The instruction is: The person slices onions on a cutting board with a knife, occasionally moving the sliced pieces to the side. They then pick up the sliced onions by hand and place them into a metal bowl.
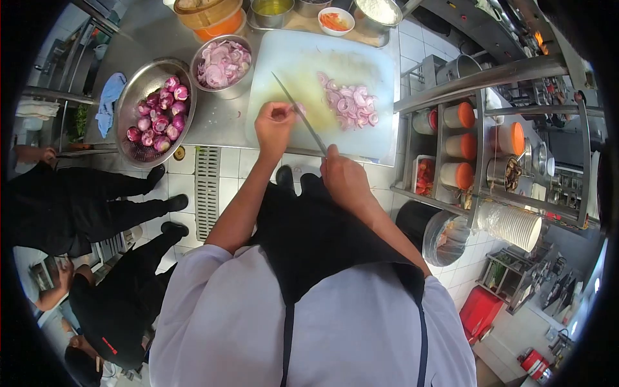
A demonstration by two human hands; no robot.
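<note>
My right hand [345, 177] is closed around the handle of a long knife [300, 113], whose blade slants up and left across the white cutting board [277, 58]. Just left of the blade, the fingers of my left hand [276, 126] are curled on a red onion [298, 109], mostly hidden by them and the blade. Sliced onion rings [351, 103] lie in a loose pile right of the knife. More slices [222, 63] fill a metal bowl [247, 82] beyond my left hand. Whole peeled red onions [158, 116] sit in a perforated metal colander [129, 97] at the left.
A blue cloth [111, 103] lies left of the colander. Along the back stand a bamboo steamer [203, 16], a pot of yellow liquid [271, 9] and a bowl of orange strips [336, 22]. Orange-lidded containers [459, 145] fill the right rack. Two people in dark clothes stand at left.
</note>
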